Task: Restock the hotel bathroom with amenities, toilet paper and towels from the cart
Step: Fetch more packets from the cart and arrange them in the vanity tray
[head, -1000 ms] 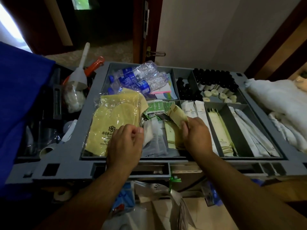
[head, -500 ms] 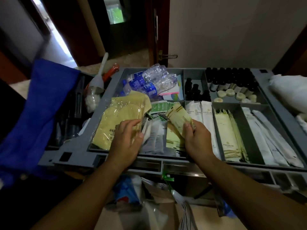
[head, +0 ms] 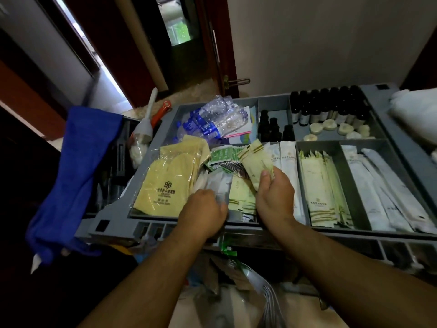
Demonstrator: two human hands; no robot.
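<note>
Fingers (head: 264, 175) of your right hand (head: 275, 197) were curled round a cream packet (head: 254, 162) with olive stripes. The thumb lay on its face and the packet was lifted, tilting up-left over the matching stack below. My read: you held it high to check or count it clear of the pile.

Your left hand (head: 203, 214) sat knuckles-up on the white sachets (head: 222, 185) just beside, fingertips buried among them. I cannot tell whether they pinched one or only pressed the stack. It was probably steadying or sorting so the right could pull cleanly.

Both hands worked the front-middle compartment of the cart tray (head: 113, 223). Yellow bagged items (head: 165, 185) lay to its left, green sachets (head: 224, 155) behind, long packets (head: 316, 185) in dividers to the right. Water bottles (head: 212, 119), small dark bottles (head: 331, 105) and round soaps (head: 328, 125) filled the back row. White towels (head: 416, 110) sat at the far right, and a blue cloth (head: 78, 166) hung off the left.

All amenities were at the cart and the bathroom was out of view. I'd call it the picking stage, early on.
</note>
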